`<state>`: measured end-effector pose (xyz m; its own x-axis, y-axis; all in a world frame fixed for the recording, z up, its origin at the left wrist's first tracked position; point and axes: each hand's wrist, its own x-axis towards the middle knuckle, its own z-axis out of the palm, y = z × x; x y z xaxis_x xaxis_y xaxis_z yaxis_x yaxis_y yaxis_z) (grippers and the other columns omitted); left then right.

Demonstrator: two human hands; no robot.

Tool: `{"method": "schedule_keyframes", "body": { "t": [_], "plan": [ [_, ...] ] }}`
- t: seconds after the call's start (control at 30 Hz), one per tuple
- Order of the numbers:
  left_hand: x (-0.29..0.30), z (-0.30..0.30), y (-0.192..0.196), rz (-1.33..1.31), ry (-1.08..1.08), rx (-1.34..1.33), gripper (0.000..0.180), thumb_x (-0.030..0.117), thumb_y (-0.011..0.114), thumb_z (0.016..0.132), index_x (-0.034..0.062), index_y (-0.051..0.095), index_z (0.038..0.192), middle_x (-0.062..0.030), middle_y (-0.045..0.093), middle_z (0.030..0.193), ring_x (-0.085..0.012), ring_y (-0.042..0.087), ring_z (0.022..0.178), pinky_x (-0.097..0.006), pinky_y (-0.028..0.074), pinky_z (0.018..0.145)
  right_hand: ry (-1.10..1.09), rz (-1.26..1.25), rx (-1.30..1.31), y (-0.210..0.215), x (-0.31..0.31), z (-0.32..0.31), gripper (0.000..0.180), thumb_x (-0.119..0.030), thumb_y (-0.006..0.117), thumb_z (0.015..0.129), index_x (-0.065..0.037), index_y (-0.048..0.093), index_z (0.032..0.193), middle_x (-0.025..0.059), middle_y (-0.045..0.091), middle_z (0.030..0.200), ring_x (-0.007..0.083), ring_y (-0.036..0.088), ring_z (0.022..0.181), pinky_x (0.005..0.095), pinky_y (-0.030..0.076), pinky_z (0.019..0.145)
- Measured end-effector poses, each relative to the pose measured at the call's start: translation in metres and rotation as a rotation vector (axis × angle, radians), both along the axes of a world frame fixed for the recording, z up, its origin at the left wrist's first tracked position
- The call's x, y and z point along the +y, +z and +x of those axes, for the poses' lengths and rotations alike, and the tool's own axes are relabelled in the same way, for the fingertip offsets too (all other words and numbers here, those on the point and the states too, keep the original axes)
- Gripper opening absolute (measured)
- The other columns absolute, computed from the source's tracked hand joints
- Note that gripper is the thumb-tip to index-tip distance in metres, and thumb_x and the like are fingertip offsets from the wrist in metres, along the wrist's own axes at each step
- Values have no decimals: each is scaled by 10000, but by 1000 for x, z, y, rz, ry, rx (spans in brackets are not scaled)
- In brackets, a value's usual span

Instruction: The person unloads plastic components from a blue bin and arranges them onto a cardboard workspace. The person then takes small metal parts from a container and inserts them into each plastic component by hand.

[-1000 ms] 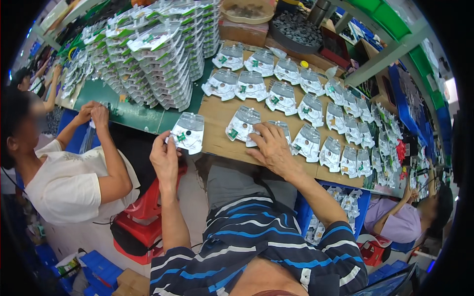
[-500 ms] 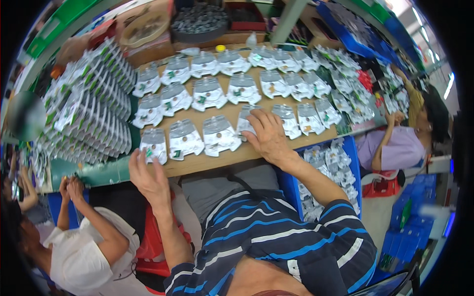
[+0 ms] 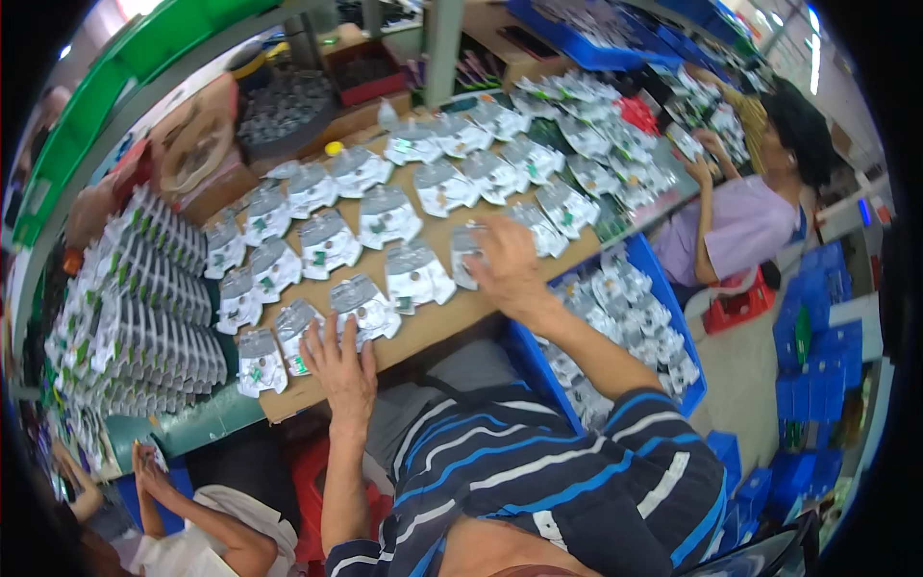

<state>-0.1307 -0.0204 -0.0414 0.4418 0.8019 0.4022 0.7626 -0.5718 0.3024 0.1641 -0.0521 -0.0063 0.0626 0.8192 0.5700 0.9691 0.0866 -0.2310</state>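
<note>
Two hands: both rest on a brown tabletop (image 3: pixel 437 327) covered with rows of clear blister packs.
Left hand (image 3: pixel 341 370): lies flat at the near edge, fingers spread and released, tips touching a blister pack (image 3: pixel 363 310) in the nearest row.
Right hand (image 3: pixel 508 264): fingers curled down over a pack (image 3: pixel 463 252) at the right end of the near row; whether they grip it cannot be told.
Near edge: a bare strip of board runs between the two hands.
Right edge: a blue bin (image 3: pixel 630 317) of loose packs sits just beside the tabletop.
Left side: stacked packs (image 3: pixel 135 317) crowd the tabletop edge.
Far side: rows reach a cardboard box (image 3: pixel 288 111).
Others: one person in lilac (image 3: pixel 740 216) at right, another person's hands (image 3: pixel 144 471) at near left.
</note>
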Motion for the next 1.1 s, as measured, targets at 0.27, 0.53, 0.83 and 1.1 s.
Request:
{"method": "schedule_keyframes", "body": {
  "t": [0.27,0.53,0.83,1.1],
  "plan": [
    [-6,5,32,-9,-63,-274,428,16,640,763,37,614,1190,-185,506,1341,-436,405,1305,-557,296,1088,41,-80,41,11,16,28,432,-149,721,817,-8,554,1189,189,565,1218,373,544,1116,469,421,941],
    [-17,-13,37,-445,-140,-932,211,-116,417,667,-9,590,611,-108,576,585,-214,565,520,-299,434,501,418,-66,176,82,202,-27,512,-254,673,886,-7,498,1299,232,537,1254,434,540,1130,450,458,955],
    [-2,-17,50,-497,-81,-754,212,-84,552,762,-5,674,917,-113,640,731,-265,647,670,-339,503,617,-1,-418,-226,65,425,-79,788,-664,529,844,-110,456,1399,226,475,1381,428,507,1222,556,434,992],
    [9,-11,47,-629,-158,-775,227,-85,554,781,-5,677,955,-120,656,766,-259,657,698,-344,512,634,202,-157,-167,41,438,-69,444,-369,561,878,-101,596,1230,234,565,1161,446,530,1121,520,515,873]
  ]
}}
